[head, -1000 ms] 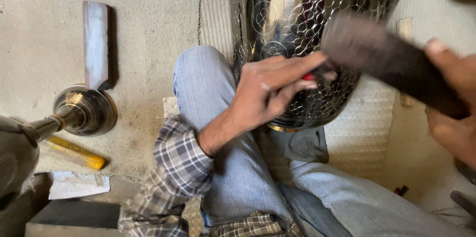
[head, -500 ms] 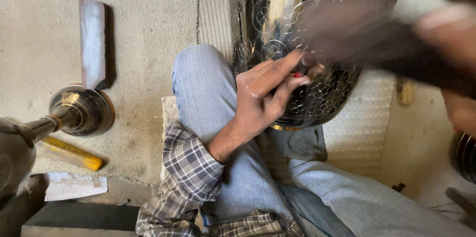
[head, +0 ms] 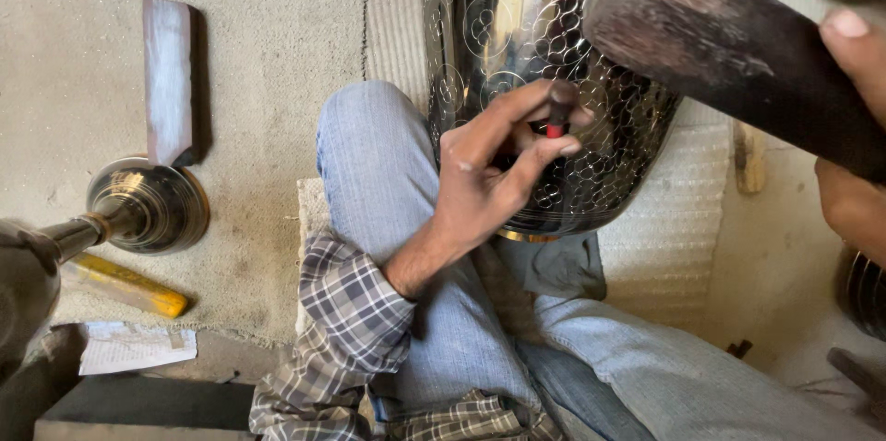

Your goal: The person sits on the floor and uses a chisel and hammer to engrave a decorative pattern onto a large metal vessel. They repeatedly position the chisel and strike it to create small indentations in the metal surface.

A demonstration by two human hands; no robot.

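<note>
My left hand [head: 494, 173] pinches a small dark punch with a red band [head: 557, 114], its tip set against a shiny metal vessel [head: 517, 26] covered in engraved circles. The vessel leans against my bent knee in blue jeans [head: 374, 164]. My right hand [head: 854, 137] comes in from the right edge, gripping a dark wooden mallet [head: 720, 44] that is raised above and to the right of the punch. The mallet hides part of the vessel's upper right side.
On the floor at left stands a brass vessel with a round base [head: 138, 210], a flat metal bar [head: 168, 77], a yellow-handled tool [head: 125, 284] and a paper sheet [head: 138, 347]. A white ridged mat [head: 664, 229] lies under the shiny vessel. More metalware shows at the right edge [head: 863, 289].
The mallet swung toward the punch in a blur half a second ago and is now raised again at the upper right. My left hand kept the punch on the vessel.
</note>
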